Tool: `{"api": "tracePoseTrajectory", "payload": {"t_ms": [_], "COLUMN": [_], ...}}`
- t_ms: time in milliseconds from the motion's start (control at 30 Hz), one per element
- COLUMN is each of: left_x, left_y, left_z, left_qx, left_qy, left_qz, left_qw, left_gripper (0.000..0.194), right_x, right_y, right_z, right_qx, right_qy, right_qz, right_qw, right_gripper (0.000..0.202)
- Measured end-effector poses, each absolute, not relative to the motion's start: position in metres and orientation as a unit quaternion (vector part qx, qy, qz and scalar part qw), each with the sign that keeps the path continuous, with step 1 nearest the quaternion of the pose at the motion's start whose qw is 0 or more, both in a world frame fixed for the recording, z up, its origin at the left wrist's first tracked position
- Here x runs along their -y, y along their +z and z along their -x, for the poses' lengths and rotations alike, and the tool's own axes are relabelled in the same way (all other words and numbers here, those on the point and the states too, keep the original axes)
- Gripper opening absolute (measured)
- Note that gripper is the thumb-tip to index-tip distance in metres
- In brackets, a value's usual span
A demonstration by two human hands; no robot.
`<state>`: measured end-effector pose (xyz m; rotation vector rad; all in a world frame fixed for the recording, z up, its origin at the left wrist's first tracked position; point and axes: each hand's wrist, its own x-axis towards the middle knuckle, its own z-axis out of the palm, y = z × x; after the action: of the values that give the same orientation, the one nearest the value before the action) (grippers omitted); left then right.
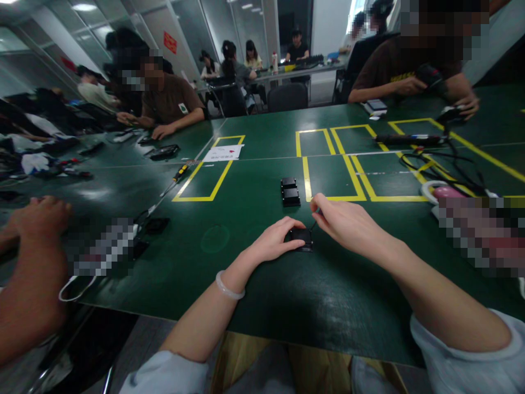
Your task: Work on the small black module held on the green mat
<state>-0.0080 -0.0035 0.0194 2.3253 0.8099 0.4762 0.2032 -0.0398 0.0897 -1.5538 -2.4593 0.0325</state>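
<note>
A small black rectangular part (302, 244) with small bright spots at its edges lies on the green table in front of me. My left hand (279, 238) grips it, thumb on the near side and fingers over the far side. At its right, my right hand (334, 217) is closed in a pinch around a thin dark rod-like tool (315, 223). The tool slants down to the part's right corner; its exact kind is too small to make out. Just beyond stand two similar black parts (290, 191), close together in a row.
Yellow tape outlines (336, 198) mark the green table (246, 219). A screwdriver (180, 173), a paper sheet (223, 152) and a blurred phone-like object (106, 246) lie leftward. Cables (455, 164) and a pink item (451, 192) are at right. Co-workers sit around; one's arm (35, 273) rests at left.
</note>
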Motion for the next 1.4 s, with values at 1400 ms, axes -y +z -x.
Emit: {"api": "tracePoseTrajectory", "payload": {"t_ms": [1400], "left_x": [0.0037], "left_y": [0.0169], "left_z": [0.0093], "left_qx": [-0.3], "left_qy": [0.19], "left_qz": [-0.88], "left_qw": [0.316], "left_gripper": [0.032], "right_x": [0.038], "right_y": [0.0914], "right_z": [-0.2049], "right_qx": [0.831], "right_qy": [0.011], "right_qz": [0.549], "right_qw": [0.089], "right_gripper": [0.019]}}
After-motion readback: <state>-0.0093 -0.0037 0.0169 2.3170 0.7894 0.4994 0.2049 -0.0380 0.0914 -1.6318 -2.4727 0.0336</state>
